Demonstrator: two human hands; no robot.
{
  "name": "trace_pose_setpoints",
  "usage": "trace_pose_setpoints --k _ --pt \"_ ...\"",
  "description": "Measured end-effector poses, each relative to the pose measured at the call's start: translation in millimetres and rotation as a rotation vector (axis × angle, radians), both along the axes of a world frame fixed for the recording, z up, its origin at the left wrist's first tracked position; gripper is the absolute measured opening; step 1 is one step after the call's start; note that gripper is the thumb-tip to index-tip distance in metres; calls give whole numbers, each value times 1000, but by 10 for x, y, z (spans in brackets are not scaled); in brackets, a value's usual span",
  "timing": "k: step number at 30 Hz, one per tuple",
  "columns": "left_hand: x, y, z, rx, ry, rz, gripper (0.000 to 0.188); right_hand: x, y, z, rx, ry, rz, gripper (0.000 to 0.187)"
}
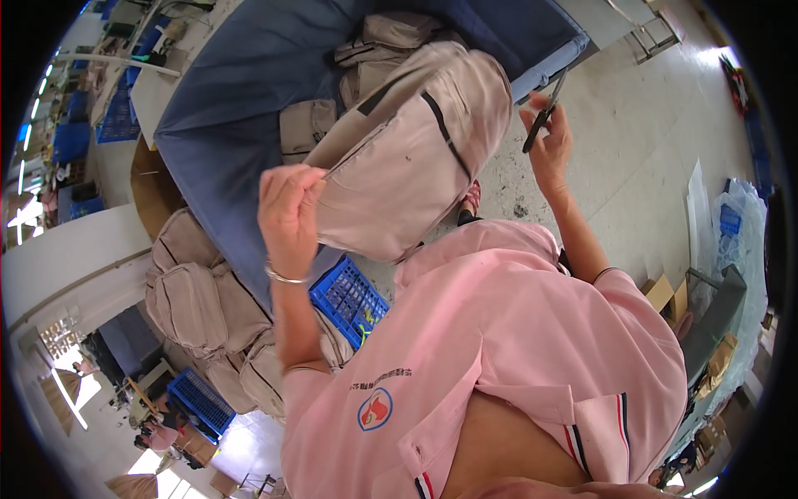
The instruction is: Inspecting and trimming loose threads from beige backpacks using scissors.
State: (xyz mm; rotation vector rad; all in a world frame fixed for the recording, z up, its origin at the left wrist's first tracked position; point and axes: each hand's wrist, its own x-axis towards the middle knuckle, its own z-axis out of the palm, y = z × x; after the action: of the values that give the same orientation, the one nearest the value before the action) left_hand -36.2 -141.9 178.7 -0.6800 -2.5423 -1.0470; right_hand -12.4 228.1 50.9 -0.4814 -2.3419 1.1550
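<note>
Bag lt beige; blk strip; soft, rounded

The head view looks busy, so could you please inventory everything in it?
Large bag: one, beige, centre
Scissors: one, black-handled, upper right
Fabric bin: one, blue, top
Bags inside: several, beige, top
Piled bags: several, beige, left
Nearer crate: one, blue, below bag
Farther crate: one, blue, lower left
Plastic wrap: uncountable, clear, far right
Floor: one, grey, right
Distant clutter: uncountable, mixed colours, edges
Shirt: one, pink, lower centre
Bracelet: one, silver, left of centre
Left hand: one, bare, gripping large bag
Right hand: one, bare, holding scissors
</note>
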Motion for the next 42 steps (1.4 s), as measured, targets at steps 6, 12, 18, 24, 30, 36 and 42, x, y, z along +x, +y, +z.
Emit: trace_pose_setpoints --k 6,12,18,24,30,36,42 --pt "-812 107 -104 -337 146 -284 7 -304 -199 6 -584 -37 542 19" --pt "-1335 315 -1327 -285 -89 -204 9 148 -595 -632 -300 -504 584 39" --pt "-1542 175 -1859 -198 -179 -184 8 272 -438 -663 57 -600 686 60" --pt "-1550 189 -1827 -188 -144 -249 8 72 -444 -656 119 -563 730 67" --pt "-1550 194 -1804 -173 -166 -241 8 -142 -499 -643 223 -503 790 66" --pt "-1556 191 -1852 -130 -197 -228 7 -84 -523 -796 176 -481 829 59" --pt "-1532 211 -1807 -134 -184 -221 7 -98 -525 -743 163 -484 770 59"
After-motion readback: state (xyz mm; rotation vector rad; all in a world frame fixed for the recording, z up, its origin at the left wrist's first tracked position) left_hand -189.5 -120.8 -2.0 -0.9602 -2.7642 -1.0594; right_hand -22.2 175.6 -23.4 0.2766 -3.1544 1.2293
